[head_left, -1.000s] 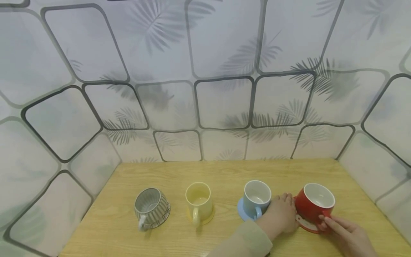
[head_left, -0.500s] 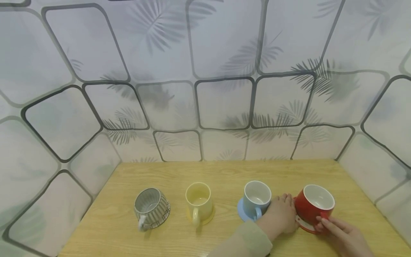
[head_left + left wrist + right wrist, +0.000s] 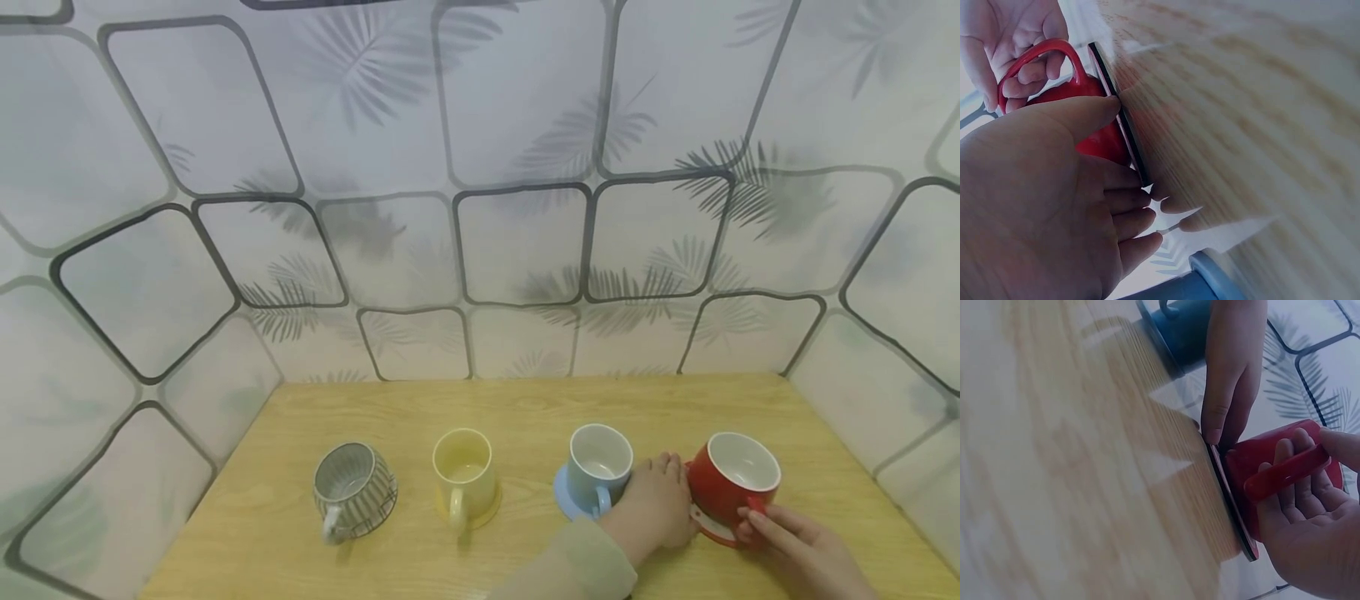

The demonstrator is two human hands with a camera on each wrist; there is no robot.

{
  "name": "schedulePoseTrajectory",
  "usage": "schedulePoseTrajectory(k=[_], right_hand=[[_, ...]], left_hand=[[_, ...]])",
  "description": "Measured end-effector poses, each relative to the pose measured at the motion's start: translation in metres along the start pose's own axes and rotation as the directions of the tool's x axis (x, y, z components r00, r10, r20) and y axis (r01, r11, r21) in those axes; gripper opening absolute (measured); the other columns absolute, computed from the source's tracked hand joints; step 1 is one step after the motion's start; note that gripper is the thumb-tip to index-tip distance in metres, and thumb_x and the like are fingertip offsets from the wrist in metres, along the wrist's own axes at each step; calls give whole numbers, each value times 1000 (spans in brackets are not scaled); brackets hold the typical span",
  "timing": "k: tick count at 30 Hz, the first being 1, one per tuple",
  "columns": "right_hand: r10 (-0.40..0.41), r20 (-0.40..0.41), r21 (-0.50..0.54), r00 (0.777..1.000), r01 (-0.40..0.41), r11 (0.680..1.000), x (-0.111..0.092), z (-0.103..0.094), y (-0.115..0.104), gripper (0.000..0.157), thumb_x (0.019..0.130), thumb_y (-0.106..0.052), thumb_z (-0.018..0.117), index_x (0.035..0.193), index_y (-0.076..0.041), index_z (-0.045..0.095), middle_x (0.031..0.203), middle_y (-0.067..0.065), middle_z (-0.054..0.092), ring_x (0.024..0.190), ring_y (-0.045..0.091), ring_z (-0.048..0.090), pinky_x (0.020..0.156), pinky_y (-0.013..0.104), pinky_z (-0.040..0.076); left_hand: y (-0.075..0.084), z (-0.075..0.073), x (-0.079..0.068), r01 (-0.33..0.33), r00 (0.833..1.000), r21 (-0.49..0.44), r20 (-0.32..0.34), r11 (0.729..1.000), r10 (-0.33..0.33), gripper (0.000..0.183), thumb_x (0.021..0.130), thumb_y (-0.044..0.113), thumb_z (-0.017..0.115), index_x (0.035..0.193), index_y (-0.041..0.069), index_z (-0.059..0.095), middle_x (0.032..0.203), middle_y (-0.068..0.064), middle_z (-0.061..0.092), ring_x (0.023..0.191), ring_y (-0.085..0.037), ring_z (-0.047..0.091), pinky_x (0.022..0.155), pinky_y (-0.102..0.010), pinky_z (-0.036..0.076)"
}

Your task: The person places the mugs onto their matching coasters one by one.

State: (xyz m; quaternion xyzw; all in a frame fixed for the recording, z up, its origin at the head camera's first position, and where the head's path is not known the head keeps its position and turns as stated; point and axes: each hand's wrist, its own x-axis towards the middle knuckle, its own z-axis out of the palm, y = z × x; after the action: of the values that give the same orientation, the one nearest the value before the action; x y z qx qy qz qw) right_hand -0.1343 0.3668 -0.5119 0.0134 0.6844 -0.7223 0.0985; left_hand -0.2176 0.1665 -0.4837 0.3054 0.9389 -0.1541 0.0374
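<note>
At the right of the table, a red mug with a white inside stands on a red-rimmed coaster. My right hand holds the mug's handle, with fingers through the loop in the right wrist view and the thumb against it. From the left, my left hand grips the coaster's edge; in the left wrist view its thumb touches the rim and the fingertips lie farther along it. Just left of that hand is a light blue mug on a blue coaster.
A yellow mug stands on a yellow coaster mid-table. Farther left, a grey striped mug sits on a checked coaster. A patterned wall borders the back and sides of the wooden table.
The red mug and my right hand have shifted very slightly left and toward me, covering a little more of the coaster. My left hand has stayed in place.
</note>
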Motion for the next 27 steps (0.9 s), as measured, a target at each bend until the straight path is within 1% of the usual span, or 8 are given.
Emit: schedulePoseTrajectory(k=[3,8,12,15,18,21,24,27], right_hand=[[9,4,-2,1000,-9,1000,0,0,-1,39,114,-12,49,104,-32,81,103,-13,82,96,0,76,84,11,60],[110,-63,-58,992,-114,992,-1,3,-8,35,114,-19,50,102,-35,79,102,-15,81,95,-4,73,82,11,59],[138,-50,-79,989,-142,987,0,3,-12,35,115,-21,49,102,-39,76,104,-17,81,96,-6,72,82,10,58],[113,1,-96,994,-112,989,1,0,-11,37,115,-19,47,104,-41,75,106,-17,81,98,-7,72,84,9,58],[98,12,-130,995,-95,987,1,-2,-10,37,115,-20,46,104,-43,74,107,-19,80,99,-9,71,84,7,56],[14,94,-77,995,-6,997,2,-4,-8,42,116,-15,43,109,-41,75,112,-20,80,102,-8,72,86,7,57],[-67,170,-17,983,71,997,2,-5,-7,48,116,-9,39,115,-38,76,117,-19,79,106,-7,72,89,7,57],[-43,87,-161,995,56,985,0,-4,-9,43,115,-13,43,112,-42,74,113,-21,79,103,-10,71,86,5,55]], left_hand=[[0,0,0,-2,1000,9,3,1000,2,71,102,70,47,164,35,37,169,20,34,158,2,31,127,-19,32],[0,0,0,-13,1000,20,14,1000,13,71,103,70,45,164,35,35,170,20,34,159,2,29,128,-19,31],[-1,-2,-1,-13,1000,30,12,999,12,70,103,70,45,164,36,37,169,20,35,158,2,30,128,-19,31],[-1,-4,-3,-10,1000,45,15,999,9,68,103,70,44,162,37,39,168,21,37,157,3,31,128,-19,31],[-1,-6,-5,-15,1000,65,16,998,14,66,104,69,43,162,37,40,167,21,39,156,2,33,127,-19,32],[-1,-7,-6,-22,1000,89,20,996,20,65,105,69,41,161,38,40,166,21,40,156,2,35,127,-19,32],[-2,-8,-8,-33,999,103,18,994,32,65,105,68,41,162,37,41,165,20,42,155,2,36,126,-19,33],[-3,-9,-10,-44,999,113,14,993,43,64,105,68,42,161,37,42,164,20,44,155,2,37,126,-20,34]])
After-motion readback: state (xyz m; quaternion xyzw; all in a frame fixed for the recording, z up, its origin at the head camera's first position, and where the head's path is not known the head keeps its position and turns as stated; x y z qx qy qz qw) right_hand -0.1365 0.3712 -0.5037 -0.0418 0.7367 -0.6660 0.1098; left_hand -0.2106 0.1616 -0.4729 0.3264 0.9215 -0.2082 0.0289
